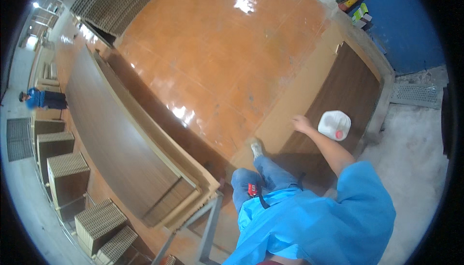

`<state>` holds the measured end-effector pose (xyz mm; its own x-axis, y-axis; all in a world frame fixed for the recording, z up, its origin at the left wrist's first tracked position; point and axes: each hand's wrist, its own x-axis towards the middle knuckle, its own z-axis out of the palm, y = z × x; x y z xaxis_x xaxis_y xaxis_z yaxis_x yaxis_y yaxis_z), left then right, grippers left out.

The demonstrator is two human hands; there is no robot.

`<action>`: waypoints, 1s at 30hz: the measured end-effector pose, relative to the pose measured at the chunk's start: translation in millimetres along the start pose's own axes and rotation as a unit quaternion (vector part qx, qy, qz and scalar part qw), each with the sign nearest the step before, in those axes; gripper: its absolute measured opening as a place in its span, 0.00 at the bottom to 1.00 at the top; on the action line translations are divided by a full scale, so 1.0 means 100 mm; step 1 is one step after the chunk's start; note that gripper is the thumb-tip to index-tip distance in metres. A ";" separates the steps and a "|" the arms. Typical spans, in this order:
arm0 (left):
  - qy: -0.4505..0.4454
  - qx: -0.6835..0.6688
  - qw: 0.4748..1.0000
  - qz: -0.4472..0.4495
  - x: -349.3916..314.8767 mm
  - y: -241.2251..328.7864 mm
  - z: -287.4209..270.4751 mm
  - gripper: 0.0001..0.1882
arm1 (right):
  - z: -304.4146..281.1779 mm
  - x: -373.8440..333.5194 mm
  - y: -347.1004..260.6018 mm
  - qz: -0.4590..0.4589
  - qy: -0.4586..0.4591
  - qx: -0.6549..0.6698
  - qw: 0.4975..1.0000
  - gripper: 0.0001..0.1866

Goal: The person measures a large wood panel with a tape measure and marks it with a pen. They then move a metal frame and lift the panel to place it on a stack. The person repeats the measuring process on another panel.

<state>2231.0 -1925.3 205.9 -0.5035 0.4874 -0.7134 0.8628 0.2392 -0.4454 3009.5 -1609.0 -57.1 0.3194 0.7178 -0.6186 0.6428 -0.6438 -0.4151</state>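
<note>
My right hand (pixel 302 124) reaches out over the long edge of a dark brown wood-grain board (pixel 350 83) lying low on my right. Its fingers look curled together; what they hold, if anything, is too small to make out. Just right of this hand, a white plastic jug (pixel 328 120) with a pinkish-red cap stands on the board. A strip of plain tan board (pixel 290 98) runs along the brown one's left side. My left hand does not show.
A stack of large wood-grain panels (pixel 116 144) lies on my left, by a grey metal frame (pixel 211 226). Bundled slatted stacks (pixel 67 178) line the far left, near another person (pixel 43 99). A blue panel (pixel 401 23) stands at far right. The floor (pixel 217 47) is orange and glossy.
</note>
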 end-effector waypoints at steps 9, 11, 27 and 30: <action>0.013 -0.523 0.848 -0.090 2.28 2.77 -2.61 0.19 | -0.52 1.79 0.47 0.176 -0.064 0.284 0.941 0.11; -0.008 -0.647 0.755 -0.104 2.76 3.37 -3.24 0.18 | -0.53 2.29 -0.25 0.200 -0.057 0.396 0.894 0.10; -0.058 -0.417 0.608 0.672 2.71 10.95 -10.44 0.19 | -2.74 5.48 -2.33 0.159 0.062 0.406 0.898 0.13; -0.067 -0.393 0.633 0.664 2.92 11.46 -10.96 0.19 | -3.26 6.54 -2.22 0.203 0.027 0.386 0.900 0.12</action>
<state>3124.1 -588.4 80.1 0.7355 0.6337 -0.2395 0.2590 0.0636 0.9638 3302.6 -910.3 -151.9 0.4651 0.3804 -0.7993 -0.2024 -0.8333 -0.5144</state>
